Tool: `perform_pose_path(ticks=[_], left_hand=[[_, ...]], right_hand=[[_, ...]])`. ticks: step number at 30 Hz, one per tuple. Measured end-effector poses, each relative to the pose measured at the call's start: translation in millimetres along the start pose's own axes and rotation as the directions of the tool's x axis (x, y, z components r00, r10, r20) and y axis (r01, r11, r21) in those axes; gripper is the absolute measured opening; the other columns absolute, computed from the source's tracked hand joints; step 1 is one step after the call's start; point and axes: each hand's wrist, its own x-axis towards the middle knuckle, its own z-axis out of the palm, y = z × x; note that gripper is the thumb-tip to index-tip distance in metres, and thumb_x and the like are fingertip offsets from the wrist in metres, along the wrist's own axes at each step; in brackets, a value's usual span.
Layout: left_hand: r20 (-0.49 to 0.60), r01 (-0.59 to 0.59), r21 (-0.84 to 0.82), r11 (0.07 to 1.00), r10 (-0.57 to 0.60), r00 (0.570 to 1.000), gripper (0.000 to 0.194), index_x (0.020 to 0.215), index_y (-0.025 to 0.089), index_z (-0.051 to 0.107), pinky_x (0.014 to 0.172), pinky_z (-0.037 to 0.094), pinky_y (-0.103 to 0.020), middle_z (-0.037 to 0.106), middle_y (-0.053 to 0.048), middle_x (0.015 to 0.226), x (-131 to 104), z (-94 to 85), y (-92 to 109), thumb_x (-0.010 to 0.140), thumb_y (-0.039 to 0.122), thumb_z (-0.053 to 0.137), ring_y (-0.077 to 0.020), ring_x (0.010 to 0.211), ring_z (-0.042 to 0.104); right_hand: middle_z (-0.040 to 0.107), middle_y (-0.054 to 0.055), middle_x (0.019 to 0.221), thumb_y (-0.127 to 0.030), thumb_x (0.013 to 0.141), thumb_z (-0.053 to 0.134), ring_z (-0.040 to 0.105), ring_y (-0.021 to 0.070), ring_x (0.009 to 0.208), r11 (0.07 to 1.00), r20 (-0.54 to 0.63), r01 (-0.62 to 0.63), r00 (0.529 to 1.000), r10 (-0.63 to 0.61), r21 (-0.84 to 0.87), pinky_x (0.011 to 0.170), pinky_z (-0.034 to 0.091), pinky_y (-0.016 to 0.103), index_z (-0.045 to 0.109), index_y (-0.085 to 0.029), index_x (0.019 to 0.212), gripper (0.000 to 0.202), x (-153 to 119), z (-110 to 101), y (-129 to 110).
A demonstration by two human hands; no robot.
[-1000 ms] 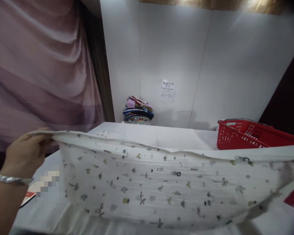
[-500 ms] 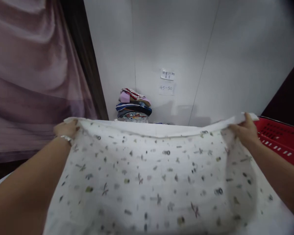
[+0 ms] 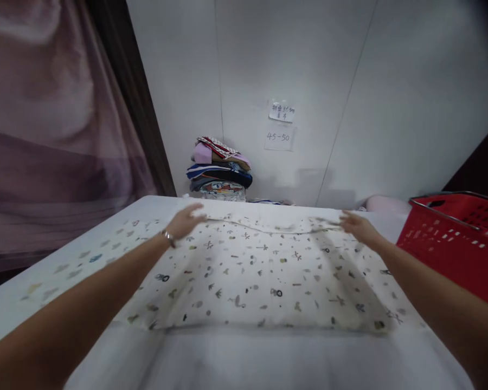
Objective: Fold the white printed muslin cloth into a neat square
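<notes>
A white cloth (image 3: 244,271) printed with small plants and grey, green and brown shapes lies spread across the white table, its far edge slightly wavy. My left hand (image 3: 185,221), with a band at the wrist, hovers by the cloth's far left part, thumb and fingers apart and nothing held. Over on the far right, my right hand (image 3: 358,226) reaches to the cloth's edge with fingers stretched out and somewhat blurred. Its fingertips are close to that edge; contact is hard to make out.
The white table (image 3: 244,360) runs to the wall. Folded fabrics (image 3: 219,170) are stacked against it, below two paper notes (image 3: 280,136). At right stands a red basket (image 3: 443,244), with something pink (image 3: 386,203) behind it. A pink curtain (image 3: 44,135) hangs at left.
The cloth, earlier held up and stretched between both hands, has come down flat onto the table. Both hands have moved inward and loosened from it. More of the basket shows.
</notes>
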Motion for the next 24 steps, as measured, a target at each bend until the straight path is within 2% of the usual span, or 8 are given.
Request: perform_pose_path(ticks=[1,3,6,9,12,17,20,24], left_hand=[[0.102,-0.065,0.030,0.997,0.062,0.993,0.049,0.115,0.015,0.060,0.094,0.047,-0.034,0.060,-0.008,0.124,-29.8,4.2,-2.4,0.079,0.048,0.055,-0.0224,0.108,0.058],[0.286,-0.237,0.085,0.968,0.204,0.936,0.044,0.113,0.023,0.062,0.094,0.048,-0.037,0.062,-0.005,0.121,-94.0,4.3,-11.4,0.079,0.050,0.054,-0.0228,0.108,0.058],[0.375,-0.433,0.156,0.888,0.352,0.858,0.041,0.117,0.030,0.060,0.095,0.048,-0.036,0.062,-0.003,0.122,-178.7,-5.6,-32.9,0.078,0.044,0.057,-0.0226,0.111,0.057],[0.366,-0.478,0.264,0.838,0.372,0.853,0.043,0.120,0.030,0.058,0.094,0.048,-0.035,0.061,-0.003,0.122,-222.1,-10.9,-54.0,0.077,0.029,0.055,-0.0218,0.110,0.058],[0.324,-0.427,0.385,0.818,0.313,0.893,0.049,0.119,0.025,0.059,0.096,0.045,-0.038,0.061,-0.006,0.123,-223.9,-7.4,-62.9,0.073,0.013,0.047,-0.0227,0.112,0.056],[0.300,-0.267,0.537,0.800,0.115,0.947,0.058,0.117,0.021,0.060,0.097,0.042,-0.042,0.059,-0.008,0.125,-200.3,-2.3,-52.1,0.068,-0.001,0.039,-0.0236,0.117,0.052],[0.291,-0.170,0.584,0.794,-0.010,0.957,0.059,0.118,0.021,0.060,0.097,0.043,-0.039,0.059,-0.008,0.126,-192.7,-5.9,-44.7,0.069,-0.004,0.038,-0.0223,0.117,0.053],[0.287,-0.093,0.615,0.783,-0.113,0.951,0.052,0.114,0.020,0.062,0.092,0.046,-0.036,0.061,-0.009,0.123,-190.9,-21.0,-34.3,0.074,0.000,0.036,-0.0215,0.112,0.057]], right_hand=[[0.063,0.017,0.116,-0.033,0.081,0.054,0.063,0.0268,0.100,1.000,0.082,0.021,0.996,-0.021,0.002,0.088,0.052,0.042,0.056,-0.012,0.124,0.049,-28.7,4.1,5.9],[0.064,0.010,0.117,-0.041,0.081,0.053,0.059,0.0274,0.110,0.995,0.192,0.080,0.979,-0.068,-0.056,0.098,0.045,0.044,0.065,-0.018,0.113,0.041,-90.7,2.8,19.5],[0.057,0.007,0.128,-0.043,0.085,0.046,0.052,0.0274,0.119,0.981,0.294,0.150,0.950,-0.108,-0.125,0.100,0.044,0.043,0.061,-0.024,0.121,0.043,-177.9,-15.0,48.4],[0.044,0.004,0.140,-0.033,0.080,0.051,0.039,0.0288,0.130,0.908,0.321,0.323,0.918,-0.232,-0.267,0.107,0.034,0.047,0.053,-0.028,0.131,0.051,-229.8,-33.9,84.8],[0.041,0.005,0.143,-0.018,0.072,0.046,0.036,0.0272,0.132,0.792,0.316,0.410,0.904,-0.287,-0.453,0.108,0.030,0.050,0.047,-0.025,0.135,0.064,-236.8,-41.2,113.8],[0.050,0.010,0.135,-0.008,0.069,0.038,0.045,0.0255,0.126,0.677,0.233,0.287,0.957,-0.172,-0.677,0.104,0.035,0.048,0.055,-0.017,0.128,0.062,-202.8,-39.2,125.3],[0.059,0.008,0.126,-0.009,0.069,0.039,0.053,0.0248,0.118,0.709,0.204,0.213,0.974,-0.099,-0.672,0.101,0.040,0.043,0.063,-0.018,0.118,0.055,-187.7,-44.0,123.1],[0.062,0.007,0.121,-0.016,0.071,0.039,0.057,0.0253,0.113,0.780,0.153,0.191,0.981,-0.123,-0.595,0.101,0.041,0.040,0.066,-0.016,0.115,0.051,-183.6,-67.1,123.1]])
